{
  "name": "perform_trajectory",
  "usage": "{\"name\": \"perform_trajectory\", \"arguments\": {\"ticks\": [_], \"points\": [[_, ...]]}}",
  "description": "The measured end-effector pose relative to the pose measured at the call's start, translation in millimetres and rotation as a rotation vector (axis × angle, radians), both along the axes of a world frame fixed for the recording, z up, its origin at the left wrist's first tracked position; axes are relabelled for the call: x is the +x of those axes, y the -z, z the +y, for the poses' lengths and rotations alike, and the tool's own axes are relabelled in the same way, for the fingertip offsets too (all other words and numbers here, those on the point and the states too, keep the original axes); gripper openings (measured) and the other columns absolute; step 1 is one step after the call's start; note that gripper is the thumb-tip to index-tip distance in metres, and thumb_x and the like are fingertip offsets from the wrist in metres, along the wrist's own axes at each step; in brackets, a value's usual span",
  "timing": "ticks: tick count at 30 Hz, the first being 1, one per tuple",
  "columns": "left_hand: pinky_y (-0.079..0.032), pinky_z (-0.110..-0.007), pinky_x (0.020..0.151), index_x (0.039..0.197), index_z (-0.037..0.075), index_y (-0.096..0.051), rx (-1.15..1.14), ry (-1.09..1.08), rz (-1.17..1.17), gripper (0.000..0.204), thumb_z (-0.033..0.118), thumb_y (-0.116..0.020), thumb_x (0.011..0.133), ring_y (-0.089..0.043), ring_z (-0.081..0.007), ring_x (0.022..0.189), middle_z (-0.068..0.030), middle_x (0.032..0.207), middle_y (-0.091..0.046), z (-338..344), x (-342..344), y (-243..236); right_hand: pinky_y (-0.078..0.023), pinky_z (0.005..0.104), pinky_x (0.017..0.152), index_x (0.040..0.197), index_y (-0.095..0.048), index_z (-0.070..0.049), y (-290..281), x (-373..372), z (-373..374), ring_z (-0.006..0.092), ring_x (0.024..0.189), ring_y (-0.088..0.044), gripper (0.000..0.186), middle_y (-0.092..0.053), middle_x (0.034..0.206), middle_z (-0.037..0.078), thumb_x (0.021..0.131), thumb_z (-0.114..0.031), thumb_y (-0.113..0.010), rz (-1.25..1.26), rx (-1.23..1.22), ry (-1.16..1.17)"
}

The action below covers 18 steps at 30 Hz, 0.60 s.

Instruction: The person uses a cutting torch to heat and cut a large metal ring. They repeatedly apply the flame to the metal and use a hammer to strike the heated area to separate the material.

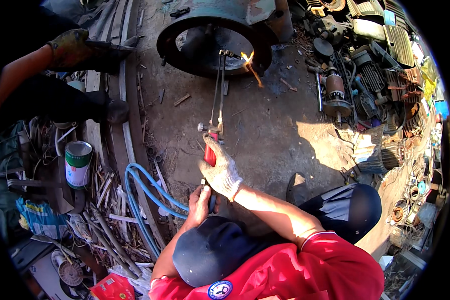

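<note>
My right hand (221,172), in a pale knitted glove, is wrapped round the red handle of a gas torch (210,155). Two thin metal tubes run forward from the handle to an angled tip. An orange flame (248,61) burns there, beside the open end of a large round metal housing (167,30). My bare left hand (201,204) is closed at the torch's rear end, where a blue hose (157,186) comes in from the left. My fingers partly hide that joint. The brass valves and a knob (201,127) sit just ahead of my glove.
At left, another person's gloved hand (70,47) and boot (118,111) are beside long metal bars (127,125). A green and white can (78,162) stands among wood scraps. Motor parts (335,90) and finned housings pile up at right. Small debris dots the concrete floor (265,145).
</note>
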<state>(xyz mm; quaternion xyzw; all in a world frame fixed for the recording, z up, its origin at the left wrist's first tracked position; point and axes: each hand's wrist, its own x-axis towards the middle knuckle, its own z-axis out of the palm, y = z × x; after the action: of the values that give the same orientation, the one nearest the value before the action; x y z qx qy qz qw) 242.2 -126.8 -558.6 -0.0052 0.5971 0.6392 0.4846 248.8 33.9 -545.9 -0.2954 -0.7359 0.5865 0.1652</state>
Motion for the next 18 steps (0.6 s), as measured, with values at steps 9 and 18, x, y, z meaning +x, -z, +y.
{"name": "perform_trajectory", "arguments": {"ticks": [9, 18], "points": [[-0.046, -0.028, 0.051, 0.109, -0.001, -0.058, -0.020, 0.007, -0.004, 0.045, 0.042, -0.049, 0.110, -0.056, -0.0142, 0.055, -0.0094, 0.078, -0.064, 6, 2, -4, -0.050, 0.0445, 0.106, 0.151, -0.049, -0.013, 4, 4, 2, 0.0392, 0.128, -0.060, 0.068, -0.061, 0.141, 0.020, 0.088, -0.020, -0.075, 0.035, 0.058, 0.003], [-0.045, -0.028, 0.050, 0.109, -0.001, -0.059, 0.004, 0.038, 0.053, 0.042, 0.039, -0.047, 0.110, -0.056, -0.0133, 0.054, -0.0084, 0.077, -0.064, 9, -2, -8, -0.049, 0.0430, 0.109, 0.153, -0.046, -0.014, -13, 1, 4, 0.0398, 0.132, -0.057, 0.073, -0.056, 0.147, 0.021, 0.086, -0.018, -0.073, -0.109, -0.139, -0.004]]}}
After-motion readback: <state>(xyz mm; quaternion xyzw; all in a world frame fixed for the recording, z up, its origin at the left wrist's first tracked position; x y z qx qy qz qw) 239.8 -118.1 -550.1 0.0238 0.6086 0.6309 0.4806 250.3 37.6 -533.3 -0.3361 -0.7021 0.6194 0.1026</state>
